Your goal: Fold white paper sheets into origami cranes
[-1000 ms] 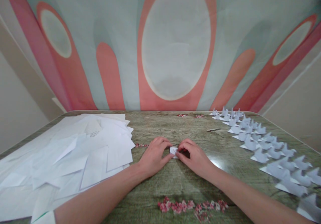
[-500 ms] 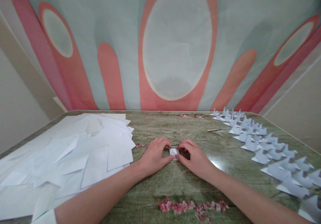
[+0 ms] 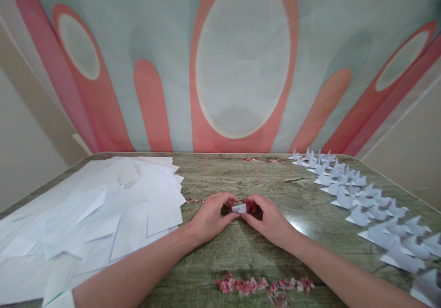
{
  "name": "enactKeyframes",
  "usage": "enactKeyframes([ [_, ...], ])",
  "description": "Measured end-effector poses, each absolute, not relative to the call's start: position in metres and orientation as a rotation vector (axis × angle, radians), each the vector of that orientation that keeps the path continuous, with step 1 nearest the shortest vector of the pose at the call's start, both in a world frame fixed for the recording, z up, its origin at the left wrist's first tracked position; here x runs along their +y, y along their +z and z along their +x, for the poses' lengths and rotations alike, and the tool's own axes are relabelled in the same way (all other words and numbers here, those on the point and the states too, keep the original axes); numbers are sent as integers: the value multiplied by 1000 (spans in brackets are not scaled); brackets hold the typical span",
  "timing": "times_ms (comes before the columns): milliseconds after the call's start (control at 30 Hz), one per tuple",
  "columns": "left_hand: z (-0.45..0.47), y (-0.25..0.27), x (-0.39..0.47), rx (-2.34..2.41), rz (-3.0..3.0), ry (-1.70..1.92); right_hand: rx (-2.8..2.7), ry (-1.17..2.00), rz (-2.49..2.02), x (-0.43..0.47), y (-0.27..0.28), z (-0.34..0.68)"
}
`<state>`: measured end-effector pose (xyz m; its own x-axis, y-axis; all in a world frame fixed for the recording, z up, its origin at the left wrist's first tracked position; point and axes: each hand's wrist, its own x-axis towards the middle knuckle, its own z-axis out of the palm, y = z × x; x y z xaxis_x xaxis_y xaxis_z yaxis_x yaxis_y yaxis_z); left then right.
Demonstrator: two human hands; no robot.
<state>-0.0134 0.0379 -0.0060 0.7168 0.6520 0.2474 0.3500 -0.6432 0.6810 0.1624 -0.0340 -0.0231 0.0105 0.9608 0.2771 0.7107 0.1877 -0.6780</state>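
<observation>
Between my two hands, at the middle of the table, is a small folded piece of white paper [image 3: 239, 208]. My left hand [image 3: 215, 213] pinches its left side with thumb and fingers. On its right side, my right hand [image 3: 265, 213] grips it in the same way. The paper shows as a narrow strip, its long edge facing me. Fingertips hide both of its ends. Past my right arm stand rows of folded white paper birds [image 3: 344, 197], wings and pointed tips up.
A wide spread of loose white paper sheets [image 3: 134, 225] covers the table's left side, partly under my left forearm. The wood-grain table [image 3: 220, 174] bears pink flower prints [image 3: 246, 284]. Behind it hangs a coral and grey-green patterned backdrop [image 3: 241, 59].
The folded paper has gone from a squarish shape with a visible crease to a narrow strip. My fingers have shifted slightly around it; both hands stay in the same place.
</observation>
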Motion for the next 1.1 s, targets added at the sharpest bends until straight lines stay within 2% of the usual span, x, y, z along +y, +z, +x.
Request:
enactKeyframes([
  [700,-14,-9,39,588,2458,746,-1930,265,-1410,-38,-22,162],
  [833,-13,-8,39,586,2423,795,-1971,132,-1366,-37,-20,165],
  [1100,-15,-5,33,566,2502,841,-2175,-326,-1442,-40,-13,169],
])
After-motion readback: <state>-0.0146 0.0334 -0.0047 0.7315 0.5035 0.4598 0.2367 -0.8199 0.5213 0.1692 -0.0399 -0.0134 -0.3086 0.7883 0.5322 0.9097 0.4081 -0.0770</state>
